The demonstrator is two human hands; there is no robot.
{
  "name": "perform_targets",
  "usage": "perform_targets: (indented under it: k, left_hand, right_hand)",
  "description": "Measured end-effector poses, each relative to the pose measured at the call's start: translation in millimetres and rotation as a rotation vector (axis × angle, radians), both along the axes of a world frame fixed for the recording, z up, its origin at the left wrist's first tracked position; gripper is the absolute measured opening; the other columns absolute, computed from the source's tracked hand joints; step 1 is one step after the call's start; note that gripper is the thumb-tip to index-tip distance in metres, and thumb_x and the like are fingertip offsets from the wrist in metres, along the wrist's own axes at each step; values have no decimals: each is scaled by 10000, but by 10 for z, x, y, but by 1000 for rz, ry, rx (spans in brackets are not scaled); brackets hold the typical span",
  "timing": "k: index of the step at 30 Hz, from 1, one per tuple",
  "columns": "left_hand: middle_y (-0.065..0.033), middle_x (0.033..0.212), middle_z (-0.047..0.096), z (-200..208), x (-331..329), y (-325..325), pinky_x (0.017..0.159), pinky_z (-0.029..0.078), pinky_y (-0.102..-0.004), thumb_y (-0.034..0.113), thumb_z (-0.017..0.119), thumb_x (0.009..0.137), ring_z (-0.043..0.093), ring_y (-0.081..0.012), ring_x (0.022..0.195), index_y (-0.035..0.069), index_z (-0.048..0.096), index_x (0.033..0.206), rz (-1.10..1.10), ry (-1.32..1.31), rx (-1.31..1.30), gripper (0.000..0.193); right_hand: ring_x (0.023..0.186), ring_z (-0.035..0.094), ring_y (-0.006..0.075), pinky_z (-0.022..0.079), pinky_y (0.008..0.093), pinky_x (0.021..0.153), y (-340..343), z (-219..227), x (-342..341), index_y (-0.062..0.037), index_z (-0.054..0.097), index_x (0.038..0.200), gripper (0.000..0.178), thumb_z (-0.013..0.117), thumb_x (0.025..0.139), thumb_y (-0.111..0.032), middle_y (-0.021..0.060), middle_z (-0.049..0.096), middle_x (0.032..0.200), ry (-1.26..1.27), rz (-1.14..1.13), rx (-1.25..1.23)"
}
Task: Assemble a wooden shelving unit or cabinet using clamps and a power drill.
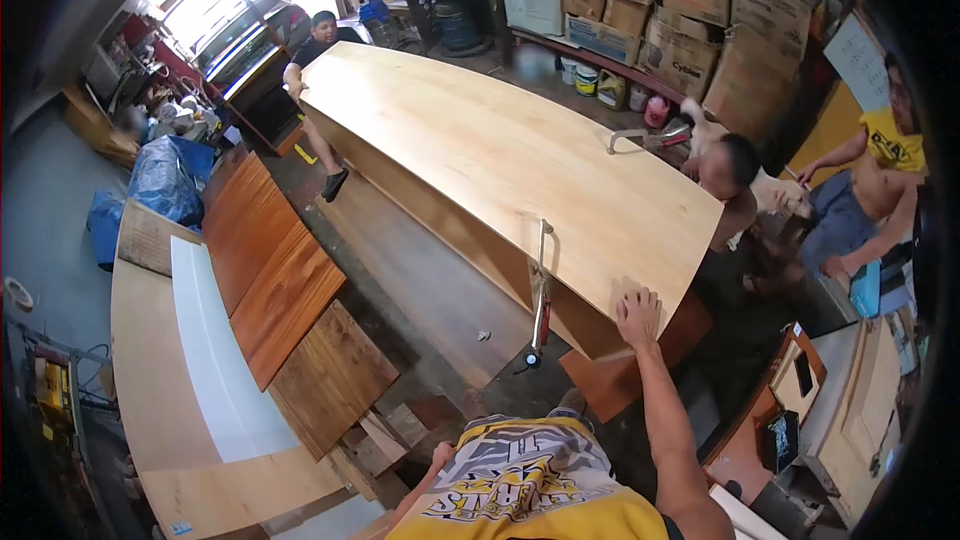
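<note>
A long pale plywood cabinet (480, 150) stretches away from me, with an open space under its top panel. My right hand (638, 318) lies on the near end of that top, palm down and fingers stretched out. Close to my waist hangs my left hand (441, 454), its fingers mostly hidden. A bar clamp (541, 290) with a red handle grips the cabinet's near left edge. Another clamp (648, 139) sits on the right edge, beside a crouching person (735, 160). At the far end a person in dark clothes (322, 30) has a hand on the cabinet's corner.
Brown wood panels (270, 265) and a white sheet (225, 360) lie to my left. On the right sit a person in a yellow shirt (890, 150) and a light-coloured dog (780, 198). Cardboard boxes (690, 50) are stacked on a rear shelf. Grey boards (430, 280) lie on the floor.
</note>
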State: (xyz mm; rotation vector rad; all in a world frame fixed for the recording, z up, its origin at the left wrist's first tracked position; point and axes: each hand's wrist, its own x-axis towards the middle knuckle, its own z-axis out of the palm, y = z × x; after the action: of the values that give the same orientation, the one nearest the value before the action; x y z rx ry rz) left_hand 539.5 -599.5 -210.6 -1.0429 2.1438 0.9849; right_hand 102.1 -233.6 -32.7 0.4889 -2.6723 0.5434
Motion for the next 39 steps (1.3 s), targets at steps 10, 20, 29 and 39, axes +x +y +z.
perform_targets:
  k: [10, 20, 29, 39]
  left_hand:
    - [-189, 918, 670, -606, -37, -371, 756, 509, -402, 403, 625, 759, 659, -337, 880, 61, 696, 960, -142, 98, -22, 404]
    - [-172, 937, 685, -109, -587, -612, 774, 511, -366, 410, 650, 776, 674, -270, 893, 48, 695, 988, -115, 84, 71, 421]
    - [-168, 939, 688, -792, -377, -836, 781, 512, -359, 414, 656, 778, 673, -269, 897, 39, 690, 1000, -182, 131, 48, 437]
    - [-180, 944, 683, -606, -317, -713, 800, 493, -359, 453, 659, 763, 660, -277, 916, 38, 686, 1006, -115, 69, 106, 482]
  right_hand:
    - [992, 463, 315, 359, 465, 848, -203, -71, 0, -58, 571, 901, 206, 577, 832, -252, 141, 522, 1007, 83, -89, 18]
    - [1073, 458, 359, 360, 482, 890, -280, 37, 84, -53, 543, 1055, 295, 585, 814, -219, 173, 519, 1093, 85, -158, -3]
    - [1142, 424, 364, 345, 503, 930, -335, 101, 277, -40, 534, 1051, 287, 569, 810, -191, 187, 505, 1144, 148, -172, -11]
    - [1010, 454, 336, 357, 472, 869, -187, 28, 235, -61, 560, 908, 178, 565, 831, -221, 153, 500, 987, 30, -86, 0]
